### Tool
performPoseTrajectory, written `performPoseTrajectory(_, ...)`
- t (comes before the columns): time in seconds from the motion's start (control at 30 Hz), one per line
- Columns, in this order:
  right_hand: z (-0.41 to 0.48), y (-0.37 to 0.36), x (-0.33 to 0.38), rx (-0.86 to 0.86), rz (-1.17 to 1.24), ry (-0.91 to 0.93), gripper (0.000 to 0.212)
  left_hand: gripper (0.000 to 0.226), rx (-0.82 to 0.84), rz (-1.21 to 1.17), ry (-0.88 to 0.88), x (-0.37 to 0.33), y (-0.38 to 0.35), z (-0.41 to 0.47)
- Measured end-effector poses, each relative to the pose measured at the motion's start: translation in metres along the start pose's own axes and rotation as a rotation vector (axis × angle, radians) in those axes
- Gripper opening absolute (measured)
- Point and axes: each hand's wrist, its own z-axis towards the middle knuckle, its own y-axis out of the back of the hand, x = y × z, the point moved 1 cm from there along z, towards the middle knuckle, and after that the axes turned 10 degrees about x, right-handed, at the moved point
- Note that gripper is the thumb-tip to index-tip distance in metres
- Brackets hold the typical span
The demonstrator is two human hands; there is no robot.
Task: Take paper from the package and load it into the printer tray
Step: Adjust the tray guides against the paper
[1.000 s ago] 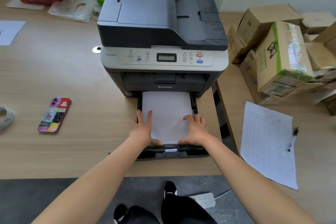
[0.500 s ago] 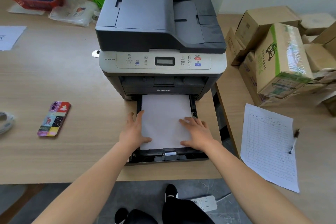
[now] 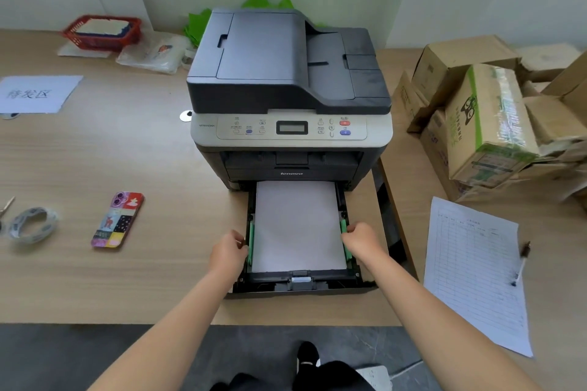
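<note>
A dark grey and silver printer [image 3: 290,79] stands on the wooden desk. Its black paper tray [image 3: 300,284] is pulled out toward me. A stack of white paper [image 3: 297,225] lies flat inside the tray. My left hand [image 3: 227,252] grips the left wall of the tray beside a green paper guide [image 3: 251,240]. On the right wall, my right hand [image 3: 362,240] pinches the other green guide [image 3: 344,232]. No paper package is in view.
A colourful phone [image 3: 117,219] and a tape roll [image 3: 31,225] lie on the desk [image 3: 127,152] to the left. A printed form [image 3: 476,270] with a pen [image 3: 521,263] lies at right. Cardboard boxes [image 3: 482,117] are stacked at right. A red basket [image 3: 101,31] sits far back.
Both hands have left the top of the paper and moved outward to the tray's side walls, closing on the green guides. The view has pulled back.
</note>
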Motion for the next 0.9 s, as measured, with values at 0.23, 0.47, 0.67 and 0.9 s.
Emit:
performPoseTrajectory(0.23, -0.003, 0.007, -0.01, 0.078, -0.06, 0.006, 0.048, 0.032, -0.054, 0.159, -0.099, 0.002, -0.003, -0.003)
performPoseTrajectory(0.47, -0.002, 0.012, -0.011, 0.132, 0.018, -0.036, 0.053, 0.044, -0.005, 0.299, -0.157, 0.004, -0.009, -0.011)
performPoseTrajectory(0.67, -0.007, 0.013, -0.008, 0.142, 0.027, -0.035, 0.053, 0.042, 0.027, 0.044, -0.091, 0.005, 0.001, -0.005)
performPoseTrajectory(0.9, -0.011, 0.008, -0.009, 0.107, -0.005, -0.021, 0.058, 0.059, 0.236, -0.24, 0.087, -0.016, 0.0, -0.005)
